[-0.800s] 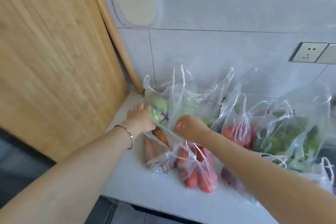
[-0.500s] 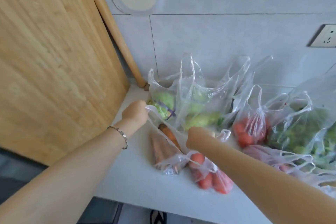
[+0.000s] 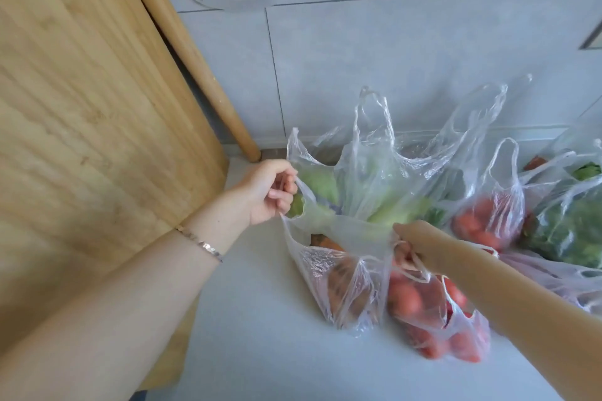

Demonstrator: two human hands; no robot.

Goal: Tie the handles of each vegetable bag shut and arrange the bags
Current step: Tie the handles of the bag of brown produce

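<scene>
View: head
Carrot bag: near-left on table, touching tomato bag.
Left hand: fingers pinch left handle.
Right hand: fingers curled round right handle.
Risk: overstretched thin film could tear; a snagged neighbouring handle could get tied in.

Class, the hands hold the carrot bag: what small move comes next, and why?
Probably bring the left hand and right hand together to cross the handles: each grips one handle of the carrot bag, stretched apart and not yet knotted.

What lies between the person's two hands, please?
The mouth of the carrot bag, pulled taut from the left hand to the right hand, in the head view.
</scene>
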